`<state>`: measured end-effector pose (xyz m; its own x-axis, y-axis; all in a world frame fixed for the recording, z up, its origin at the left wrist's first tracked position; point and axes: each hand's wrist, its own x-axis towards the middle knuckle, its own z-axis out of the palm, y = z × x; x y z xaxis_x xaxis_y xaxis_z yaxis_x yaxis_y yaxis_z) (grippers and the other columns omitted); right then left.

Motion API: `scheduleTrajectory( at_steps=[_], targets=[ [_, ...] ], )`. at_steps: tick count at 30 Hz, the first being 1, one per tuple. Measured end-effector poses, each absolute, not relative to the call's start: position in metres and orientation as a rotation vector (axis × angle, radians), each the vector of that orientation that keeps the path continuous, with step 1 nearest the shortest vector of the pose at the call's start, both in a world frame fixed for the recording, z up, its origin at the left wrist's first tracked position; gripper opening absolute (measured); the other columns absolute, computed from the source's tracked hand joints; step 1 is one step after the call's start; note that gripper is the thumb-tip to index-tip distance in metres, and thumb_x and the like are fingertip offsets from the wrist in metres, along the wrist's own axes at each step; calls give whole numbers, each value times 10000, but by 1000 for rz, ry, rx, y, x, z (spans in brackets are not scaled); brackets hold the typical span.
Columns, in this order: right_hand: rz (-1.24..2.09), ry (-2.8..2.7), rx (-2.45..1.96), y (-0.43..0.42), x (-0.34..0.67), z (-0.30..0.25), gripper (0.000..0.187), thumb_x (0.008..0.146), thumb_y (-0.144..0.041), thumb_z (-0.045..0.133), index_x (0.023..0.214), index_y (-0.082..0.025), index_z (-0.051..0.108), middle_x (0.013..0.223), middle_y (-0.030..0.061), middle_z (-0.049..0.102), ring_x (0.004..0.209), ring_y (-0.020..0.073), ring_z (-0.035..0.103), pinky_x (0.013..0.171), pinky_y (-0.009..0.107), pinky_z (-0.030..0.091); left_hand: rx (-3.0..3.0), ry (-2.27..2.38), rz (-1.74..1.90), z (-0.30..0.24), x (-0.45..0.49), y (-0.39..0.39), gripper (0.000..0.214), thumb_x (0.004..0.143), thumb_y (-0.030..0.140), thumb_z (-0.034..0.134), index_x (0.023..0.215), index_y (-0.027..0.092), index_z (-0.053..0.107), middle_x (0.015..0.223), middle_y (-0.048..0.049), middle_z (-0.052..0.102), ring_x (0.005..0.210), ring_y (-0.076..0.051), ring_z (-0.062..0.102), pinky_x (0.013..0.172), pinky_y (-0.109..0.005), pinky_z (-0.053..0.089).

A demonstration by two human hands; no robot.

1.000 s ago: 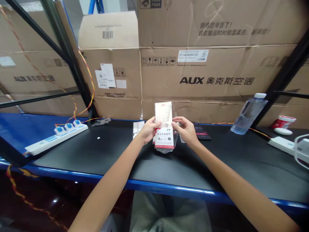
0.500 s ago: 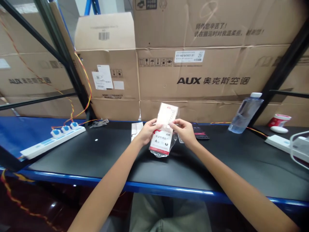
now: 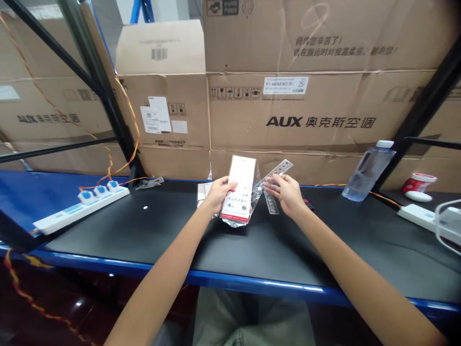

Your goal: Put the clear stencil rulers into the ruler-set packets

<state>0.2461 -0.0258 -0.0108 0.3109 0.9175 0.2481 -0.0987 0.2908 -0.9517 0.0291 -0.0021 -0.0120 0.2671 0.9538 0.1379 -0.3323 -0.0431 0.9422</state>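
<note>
Left hand (image 3: pixel 216 193) is gripping the packet (image 3: pixel 239 187) near the bench's (image 3: pixel 108 226) rear edge; right hand (image 3: pixel 289 194) is pinching the ruler (image 3: pixel 281 169), probably best kept parallel.

A: Light?
B: Bright, even, from overhead. Glare streaks on blue bench edge (image 3: pixel 288 284), glints on the packet (image 3: pixel 238 192) plastic, shadows lost on black mat (image 3: pixel 108 226).
A: Sharpness?
B: Centre crisp, print on cartons (image 3: pixel 320 121) readable, edges stretched wide-angle, under-bench dim.
</note>
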Motion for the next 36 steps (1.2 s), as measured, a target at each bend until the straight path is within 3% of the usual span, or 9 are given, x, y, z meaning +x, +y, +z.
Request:
scheduleTrajectory(
  at_steps=[4, 6, 13, 17, 23, 31, 36],
  targets=[
    [747, -1008, -1159, -16, 267, -13, 207, 847, -399, 646, 857, -201, 588, 758, 5, 671, 537, 102, 607, 437, 192, 451, 1121, 782, 1240, -12, 24, 5, 208, 744, 196, 760, 887, 138, 622, 700, -43, 701, 583, -187, 675, 569, -312, 563],
    [691, -1069, -1228, -11, 275, -19, 210, 858, -388, 639, 898, -182, 641, 690, -10, 633, 471, 84, 524, 407, 191, 390, 1119, 796, 1227, -13, 23, 6, 191, 759, 180, 738, 906, 135, 625, 710, -49, 704, 586, -193, 679, 570, -320, 568],
    [571, -1277, -1531, 11, 293, -55, 495, 759, -208, 716, 1234, -118, 609, 818, 57, 741, 629, 160, 646, 572, 248, 478, 1149, 795, 1146, -13, 24, 2, 156, 778, 173, 726, 901, 134, 638, 761, -71, 721, 624, -208, 696, 581, -328, 576],
    [522, -1359, -1629, 19, 298, -67, 479, 756, -166, 686, 1230, -133, 627, 941, 89, 774, 733, 183, 695, 668, 259, 515, 1162, 793, 1127, -12, 23, 1, 125, 799, 172, 705, 899, 135, 639, 772, -74, 722, 624, -206, 693, 574, -327, 573],
    [483, -1438, -1701, 22, 297, -74, 473, 806, -219, 653, 1266, -120, 614, 1016, 105, 778, 712, 174, 716, 694, 267, 541, 1181, 795, 1088, -12, 23, 0, 129, 797, 174, 718, 894, 137, 643, 774, -79, 720, 632, -200, 692, 582, -314, 561],
    [352, -1534, -1770, 14, 295, -62, 467, 825, -252, 654, 1265, -98, 638, 1116, 133, 760, 1000, 239, 716, 893, 303, 517, 1197, 787, 1060, -10, 23, -2, 148, 802, 164, 707, 939, 132, 661, 793, -87, 726, 643, -201, 697, 585, -312, 567],
    [268, -1590, -1802, 10, 291, -56, 434, 821, -233, 658, 1226, -77, 662, 1100, 144, 754, 980, 229, 715, 903, 282, 505, 1201, 785, 1044, -10, 24, -3, 139, 800, 162, 706, 923, 130, 651, 801, -99, 729, 662, -216, 705, 586, -319, 569]
  ],
)
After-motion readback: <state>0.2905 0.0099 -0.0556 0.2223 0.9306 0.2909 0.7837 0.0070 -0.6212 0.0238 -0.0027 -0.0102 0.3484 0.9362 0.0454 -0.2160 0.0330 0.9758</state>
